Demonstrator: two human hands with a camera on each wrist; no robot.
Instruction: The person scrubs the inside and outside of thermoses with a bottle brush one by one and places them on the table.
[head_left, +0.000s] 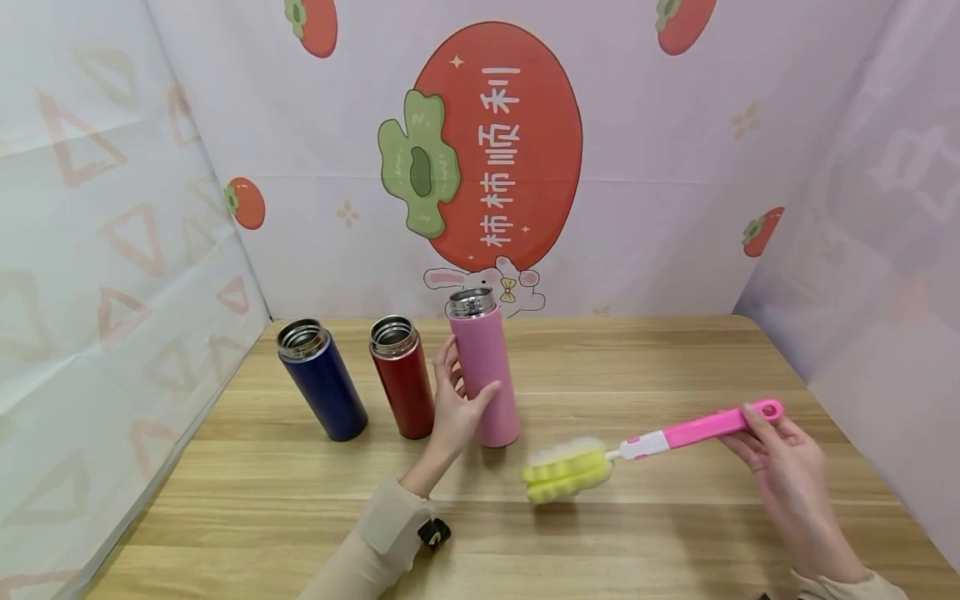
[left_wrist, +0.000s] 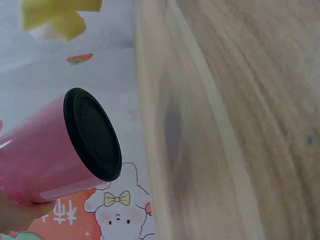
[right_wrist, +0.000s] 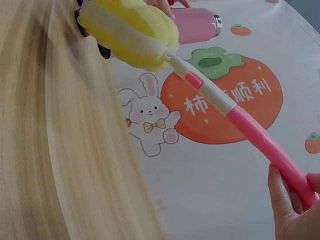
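Note:
My left hand (head_left: pixel 459 417) grips a pink thermos bottle (head_left: pixel 486 375) around its side, thumb on the near face. The bottle has no lid, and its bare steel mouth points up. Its black base (left_wrist: pixel 97 135) shows in the left wrist view, raised off the table. My right hand (head_left: pixel 787 467) holds a bottle brush by the end of its pink handle (head_left: pixel 701 429). The yellow and white sponge head (head_left: pixel 567 472) points left, in the air to the right of and nearer than the pink bottle, apart from it.
A red bottle (head_left: pixel 405 387) stands just left of the pink one, and a blue bottle (head_left: pixel 324 383) farther left; both are lidless. Beneath them is a wooden table (head_left: pixel 637 358). A printed cloth (head_left: pixel 637 208) hangs behind, with more cloth along both sides.

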